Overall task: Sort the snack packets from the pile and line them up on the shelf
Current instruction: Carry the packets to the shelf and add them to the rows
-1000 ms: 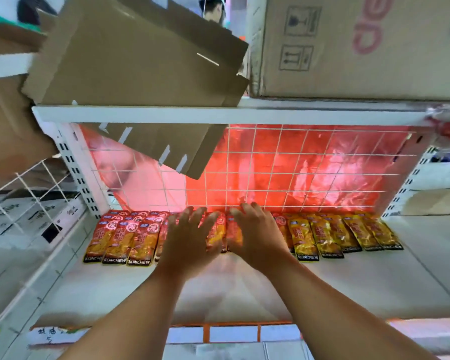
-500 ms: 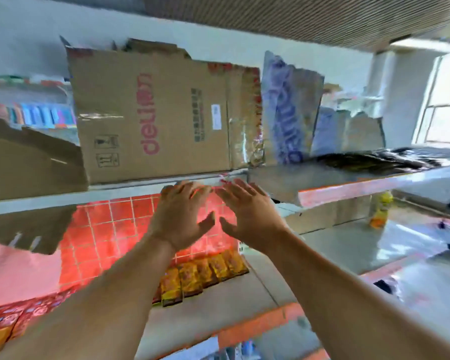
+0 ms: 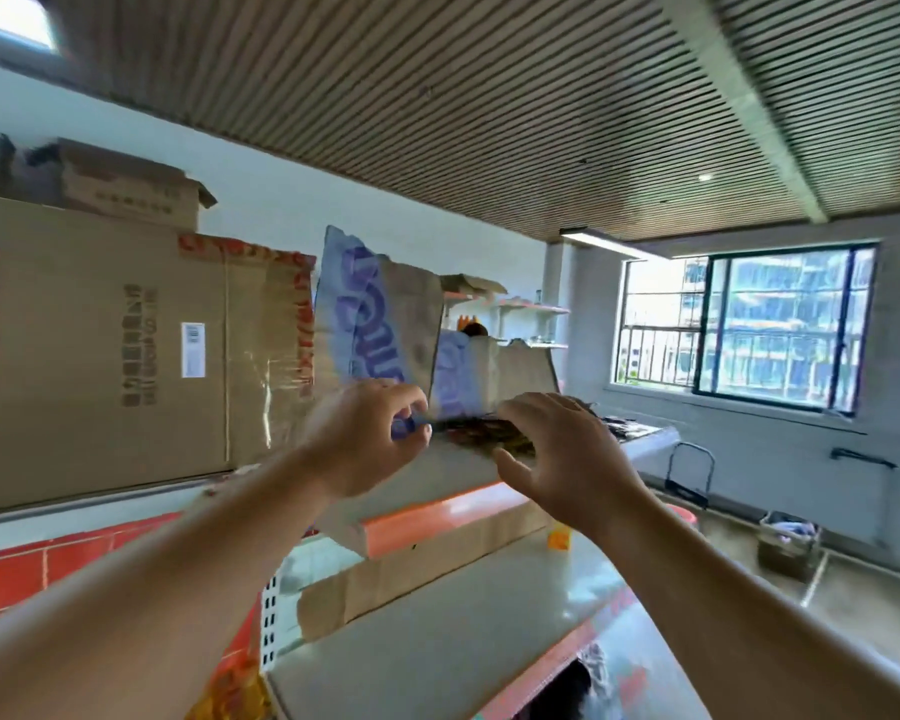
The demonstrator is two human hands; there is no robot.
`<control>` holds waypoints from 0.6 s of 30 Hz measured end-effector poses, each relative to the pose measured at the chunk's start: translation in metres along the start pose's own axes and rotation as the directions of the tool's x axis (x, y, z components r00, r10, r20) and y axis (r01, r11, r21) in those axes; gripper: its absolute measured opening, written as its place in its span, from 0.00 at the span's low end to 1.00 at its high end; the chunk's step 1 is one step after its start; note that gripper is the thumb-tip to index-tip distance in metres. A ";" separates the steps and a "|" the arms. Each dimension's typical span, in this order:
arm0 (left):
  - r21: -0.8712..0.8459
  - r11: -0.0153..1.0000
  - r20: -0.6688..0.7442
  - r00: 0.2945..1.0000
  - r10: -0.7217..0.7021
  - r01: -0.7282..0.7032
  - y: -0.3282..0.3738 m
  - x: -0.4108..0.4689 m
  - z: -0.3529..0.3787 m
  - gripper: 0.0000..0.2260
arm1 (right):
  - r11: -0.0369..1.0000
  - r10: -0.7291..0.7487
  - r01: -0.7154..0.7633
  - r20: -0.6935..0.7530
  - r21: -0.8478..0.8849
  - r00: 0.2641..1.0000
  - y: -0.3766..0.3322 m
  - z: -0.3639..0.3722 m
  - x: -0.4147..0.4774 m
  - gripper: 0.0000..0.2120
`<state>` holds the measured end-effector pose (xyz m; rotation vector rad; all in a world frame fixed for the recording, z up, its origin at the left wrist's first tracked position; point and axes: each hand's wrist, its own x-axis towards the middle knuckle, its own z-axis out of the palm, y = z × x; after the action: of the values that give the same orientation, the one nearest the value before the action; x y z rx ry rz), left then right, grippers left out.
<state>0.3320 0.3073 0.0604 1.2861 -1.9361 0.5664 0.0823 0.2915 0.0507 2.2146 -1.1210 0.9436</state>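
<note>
Both hands are raised to the upper shelf (image 3: 440, 513), a flat pale board with a glossy orange front lip. A low, crinkly pile of dark snack packets (image 3: 481, 433) lies on it between them. The left hand (image 3: 359, 441) has its fingers curled at the pile's near edge; blur hides whether it pinches a packet. The right hand (image 3: 559, 452) hovers with fingers spread and relaxed. Behind stand a taped brown cardboard box (image 3: 100, 356) and torn blue-printed cardboard (image 3: 357, 309).

Cardboard boxes (image 3: 100, 356), barred window (image 3: 780, 324).
</note>
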 end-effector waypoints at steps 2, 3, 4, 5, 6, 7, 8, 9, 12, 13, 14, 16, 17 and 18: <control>-0.037 0.999 0.035 0.999 0.010 -0.009 -0.002 0.007 0.009 0.10 | 0.999 0.044 -0.044 0.018 0.002 0.999 0.013 -0.003 0.000 0.25; -0.040 0.999 0.037 0.999 0.031 -0.029 -0.004 0.012 0.019 0.13 | 0.998 0.064 -0.063 0.031 -0.009 0.997 0.020 -0.001 0.000 0.25; -0.041 0.998 0.048 0.998 0.041 -0.039 -0.009 0.018 0.029 0.15 | 0.996 0.088 -0.087 0.055 -0.017 0.995 0.027 0.004 0.004 0.25; -0.055 0.997 0.046 0.998 0.053 -0.051 -0.018 0.029 0.044 0.18 | 0.994 0.109 -0.107 0.066 -0.028 0.992 0.036 0.011 0.010 0.25; -0.073 0.996 0.052 0.997 0.054 -0.050 -0.024 0.040 0.056 0.20 | 0.991 0.128 -0.125 0.066 -0.042 0.990 0.044 0.016 0.019 0.25; -0.086 0.995 0.057 0.997 0.057 -0.052 -0.028 0.052 0.066 0.21 | 0.989 0.140 -0.136 0.064 -0.060 0.988 0.054 0.022 0.029 0.26; -0.096 0.994 0.064 0.997 0.050 -0.044 -0.030 0.063 0.075 0.21 | 0.986 0.151 -0.145 0.071 -0.086 0.986 0.064 0.028 0.039 0.28; -0.119 0.992 0.065 0.997 0.039 -0.031 -0.036 0.074 0.085 0.21 | 0.984 0.152 -0.144 0.074 -0.109 0.986 0.073 0.036 0.049 0.29; -0.176 0.984 0.122 0.992 0.020 0.002 -0.054 0.103 0.111 0.18 | 0.975 0.169 -0.153 0.089 -0.164 0.982 0.091 0.057 0.076 0.29; -0.183 0.983 0.142 0.990 0.027 -0.001 -0.059 0.113 0.120 0.15 | 0.972 0.167 -0.147 0.098 -0.184 0.981 0.096 0.065 0.083 0.30; -0.182 0.983 0.157 0.987 0.030 -0.001 -0.064 0.121 0.127 0.12 | 0.967 0.171 -0.146 0.110 -0.208 0.979 0.100 0.071 0.091 0.32; -0.161 0.987 0.186 0.982 0.045 -0.015 -0.071 0.137 0.140 0.09 | 0.960 0.187 -0.153 0.132 -0.233 0.973 0.106 0.083 0.104 0.32; -0.150 0.988 0.202 0.978 0.055 -0.025 -0.075 0.145 0.147 0.08 | 0.959 0.194 -0.156 0.142 -0.238 0.971 0.110 0.089 0.109 0.31; -0.144 0.989 0.222 0.973 0.058 -0.027 -0.078 0.151 0.153 0.07 | 0.957 0.201 -0.160 0.155 -0.240 0.967 0.113 0.094 0.114 0.30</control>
<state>0.3176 0.0797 0.0774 1.2665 -2.1525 0.3087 0.0712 0.1102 0.0881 2.0669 -1.4575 0.6584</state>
